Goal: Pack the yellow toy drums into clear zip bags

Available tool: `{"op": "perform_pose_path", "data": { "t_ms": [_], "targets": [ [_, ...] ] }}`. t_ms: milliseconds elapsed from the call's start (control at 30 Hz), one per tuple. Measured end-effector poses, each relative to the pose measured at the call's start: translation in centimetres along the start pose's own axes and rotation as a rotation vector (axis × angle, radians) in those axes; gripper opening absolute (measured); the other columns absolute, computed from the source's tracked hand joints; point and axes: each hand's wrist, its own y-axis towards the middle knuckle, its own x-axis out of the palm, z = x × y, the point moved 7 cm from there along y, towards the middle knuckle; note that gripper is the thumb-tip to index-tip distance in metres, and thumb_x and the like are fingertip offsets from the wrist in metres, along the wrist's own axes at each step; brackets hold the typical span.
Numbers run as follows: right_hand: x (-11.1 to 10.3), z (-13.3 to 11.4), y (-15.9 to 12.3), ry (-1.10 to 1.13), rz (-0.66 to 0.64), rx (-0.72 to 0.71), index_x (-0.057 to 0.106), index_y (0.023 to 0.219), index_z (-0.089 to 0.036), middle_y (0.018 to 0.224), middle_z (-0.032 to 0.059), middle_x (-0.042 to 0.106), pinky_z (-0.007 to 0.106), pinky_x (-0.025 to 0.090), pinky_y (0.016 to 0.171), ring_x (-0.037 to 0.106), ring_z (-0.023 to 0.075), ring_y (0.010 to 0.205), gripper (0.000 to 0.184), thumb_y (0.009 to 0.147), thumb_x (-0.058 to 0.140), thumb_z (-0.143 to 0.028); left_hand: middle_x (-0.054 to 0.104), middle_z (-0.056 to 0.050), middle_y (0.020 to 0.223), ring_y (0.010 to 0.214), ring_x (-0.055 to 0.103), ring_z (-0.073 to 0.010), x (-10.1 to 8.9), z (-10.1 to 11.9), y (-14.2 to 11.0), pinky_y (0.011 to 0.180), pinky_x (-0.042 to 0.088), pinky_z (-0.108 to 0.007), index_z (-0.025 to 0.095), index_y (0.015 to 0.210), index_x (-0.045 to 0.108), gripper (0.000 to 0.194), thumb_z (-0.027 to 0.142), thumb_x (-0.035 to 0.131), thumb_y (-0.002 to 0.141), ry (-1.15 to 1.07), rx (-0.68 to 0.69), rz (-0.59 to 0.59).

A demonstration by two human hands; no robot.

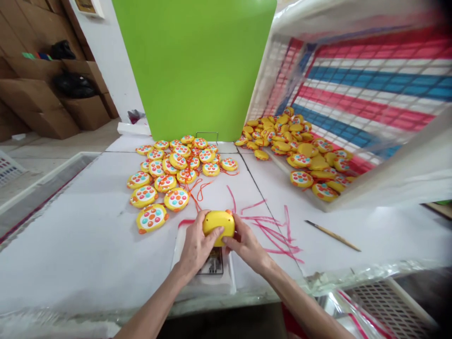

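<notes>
Between my two hands is a yellow plastic toy [219, 220], its plain back with small holes facing up. My left hand [198, 242] grips its left side, thumb laid across the back. On the opposite side my right hand [249, 242] closes round the edge, its thumb pressing low on the back. Under the hands lies a white tray [231, 278] with a dark printed item [215, 266] in it, partly hidden by my left hand. Just beyond, a group of similar toys [151, 218] shows white faces with coloured dots, some with orange cords [200, 190].
A tipped white basket [339, 197] at right spills many more yellow toys [318, 162] onto the table. A thin brush-like stick [334, 235] lies at right, near pink marks [275, 230] on the tabletop. An upright green board [197, 70] stands at the back. Cardboard boxes [35, 103] are stacked far left.
</notes>
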Motion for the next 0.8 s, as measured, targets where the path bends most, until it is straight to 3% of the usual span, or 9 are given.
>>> {"op": "perform_pose_path", "data": {
  "t_ms": [233,300,367,433,533,600,700,800],
  "targets": [
    [0.9,-0.6,-0.6,0.090,-0.067,0.060,0.044,0.112,-0.018,0.082,-0.0009,0.050,0.019,0.043,0.042,0.049,0.0081,0.056,0.047,0.071,0.062,-0.031,0.064,-0.002,0.074,0.066,0.058,-0.0158,-0.9,-0.4,0.5,0.059,0.044,-0.025,0.017,0.092,0.059,0.032,0.040,0.037,0.089,0.049,0.065,0.011],
    [0.9,-0.4,-0.5,0.116,-0.052,0.083,0.045,0.111,-0.018,0.082,-0.0004,0.051,0.018,0.042,0.042,0.050,0.0093,0.059,0.046,0.071,0.062,-0.032,0.064,-0.003,0.076,0.067,0.058,-0.0160,-2.7,-0.8,0.7,0.060,0.044,-0.025,0.017,0.090,0.060,0.033,0.038,0.033,0.090,0.082,0.069,0.117],
    [0.4,0.1,-0.1,0.143,0.009,0.103,0.046,0.112,-0.020,0.085,0.0009,0.053,0.018,0.042,0.043,0.051,0.0113,0.064,0.046,0.071,0.062,-0.033,0.063,-0.003,0.078,0.071,0.057,-0.0164,-5.0,-1.2,0.2,0.064,0.044,-0.026,0.017,0.088,0.058,0.030,0.036,0.034,0.090,0.152,0.101,0.320],
    [-0.2,0.6,0.4,0.174,0.083,0.121,0.048,0.109,-0.020,0.087,0.0019,0.054,0.018,0.043,0.046,0.051,0.0126,0.069,0.043,0.070,0.061,-0.033,0.059,-0.002,0.072,0.068,0.055,-0.0162,-5.7,-1.4,-0.6,0.064,0.043,-0.027,0.018,0.079,0.055,0.026,0.033,0.037,0.090,0.271,0.151,0.378],
    [-0.9,1.1,1.1,0.211,0.167,0.151,0.048,0.109,-0.020,0.088,0.0025,0.054,0.019,0.042,0.047,0.052,0.0141,0.072,0.044,0.068,0.061,-0.033,0.057,-0.003,0.068,0.070,0.054,-0.0172,-2.5,-1.9,-1.7,0.067,0.045,-0.029,0.018,0.067,0.053,0.027,0.026,0.039,0.089,0.501,0.269,0.120],
    [-1.1,1.1,1.5,0.231,0.199,0.151,0.046,0.112,-0.021,0.088,0.0026,0.054,0.020,0.042,0.047,0.052,0.0152,0.074,0.048,0.068,0.061,-0.034,0.061,-0.006,0.083,0.082,0.055,-0.0204,0.1,-2.4,-2.3,0.074,0.046,-0.034,0.017,0.079,0.058,0.016,0.019,0.043,0.086,0.657,0.342,-0.005],
    [-1.5,0.5,1.6,0.204,0.216,0.119,0.046,0.114,-0.021,0.087,0.0019,0.054,0.022,0.043,0.048,0.051,0.0152,0.072,0.050,0.068,0.061,-0.035,0.061,-0.010,0.095,0.090,0.055,-0.0242,2.2,-3.2,-2.3,0.077,0.046,-0.040,0.015,0.100,0.057,0.021,0.011,0.044,0.083,0.814,0.361,-0.053],
    [-1.9,-0.1,1.3,0.103,0.206,0.093,0.049,0.111,-0.022,0.083,0.0012,0.053,0.023,0.044,0.048,0.050,0.0145,0.069,0.045,0.070,0.060,-0.035,0.061,-0.009,0.085,0.083,0.055,-0.0241,2.7,-3.5,-1.7,0.074,0.046,-0.039,0.014,0.089,0.060,0.020,0.008,0.041,0.084,0.841,0.369,-0.084]
  ]
}}
